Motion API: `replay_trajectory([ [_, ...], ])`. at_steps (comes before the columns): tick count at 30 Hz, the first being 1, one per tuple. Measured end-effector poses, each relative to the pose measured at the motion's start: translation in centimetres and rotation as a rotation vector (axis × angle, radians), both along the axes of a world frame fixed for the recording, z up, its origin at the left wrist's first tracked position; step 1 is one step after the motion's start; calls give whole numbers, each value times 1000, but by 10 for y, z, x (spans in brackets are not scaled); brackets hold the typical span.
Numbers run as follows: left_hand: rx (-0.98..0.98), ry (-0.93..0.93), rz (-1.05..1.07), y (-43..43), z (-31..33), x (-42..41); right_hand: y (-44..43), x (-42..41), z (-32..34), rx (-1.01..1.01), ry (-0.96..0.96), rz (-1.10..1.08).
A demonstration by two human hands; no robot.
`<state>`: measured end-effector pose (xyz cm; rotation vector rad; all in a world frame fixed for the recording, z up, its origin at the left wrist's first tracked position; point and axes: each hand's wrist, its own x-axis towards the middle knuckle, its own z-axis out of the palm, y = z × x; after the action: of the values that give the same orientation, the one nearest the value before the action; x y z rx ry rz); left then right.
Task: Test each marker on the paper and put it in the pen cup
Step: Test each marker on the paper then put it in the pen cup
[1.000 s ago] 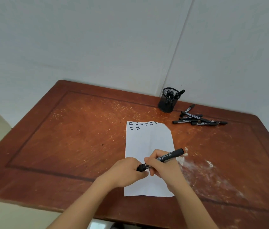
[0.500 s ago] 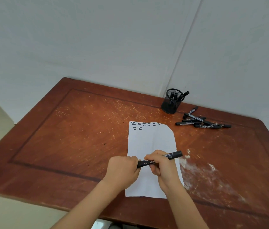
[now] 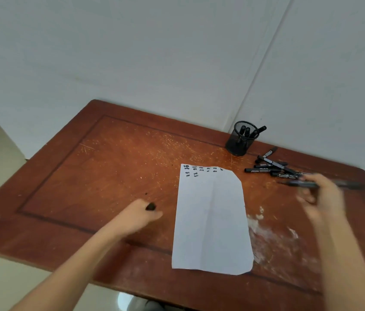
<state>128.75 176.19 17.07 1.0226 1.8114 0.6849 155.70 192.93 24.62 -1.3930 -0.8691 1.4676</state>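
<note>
Head view, as seen from beside the person.

1. Reddish-brown wooden table, scratched, with a whitish scuffed patch toward the right.
2. White sheet of paper, flat at the middle of the table. Rows of short black test marks run along its far edge. The rest is blank, with room for more strokes.
3. Black wire-mesh pen cup, upright at the far edge by the wall. Several upright black markers stand in it, presumably the ones already tested.
4. Loose heap of black markers, lying on the table just right of the cup, presumably awaiting test.
5. Left hand, low and just left of the paper. Its grip is closed round a small black cap, likely held ready for refitting.
6. Right hand, blurred, right of the paper and near the heap. Its grip is closed on a slim black marker, held roughly level and well clear of the sheet. Which end bears the tip cannot be told. The marker seems uncapped and has yet to touch the paper.
</note>
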Motion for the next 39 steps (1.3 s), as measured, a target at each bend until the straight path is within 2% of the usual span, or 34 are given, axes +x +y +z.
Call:
replay_trajectory([
  [3,118,284,-45,43,-6,32,8,-10,-7,125,-48,121],
  [5,169,486,-44,59,-13,40,-1,-38,-19,92,-114,209],
  [8,260,644,-131,67,-33,34,-6,-46,-37,57,-155,281],
  [10,249,721,-233,69,-47,32,-5,-47,-47,37,-199,290],
  [15,189,772,-371,72,-74,33,-5,-64,-66,-12,-229,332],
  [18,223,761,-365,69,-87,32,2,-77,-79,-14,-217,339],
  [21,171,829,-361,70,-91,32,14,-93,-95,-18,-197,316],
  [25,207,863,-365,73,-89,34,27,-116,-112,-38,-150,295],
  [31,211,831,-357,75,-93,34,44,-110,-128,-37,-175,178],
  [39,191,851,-351,78,-94,34,43,-114,-134,23,-284,188],
])
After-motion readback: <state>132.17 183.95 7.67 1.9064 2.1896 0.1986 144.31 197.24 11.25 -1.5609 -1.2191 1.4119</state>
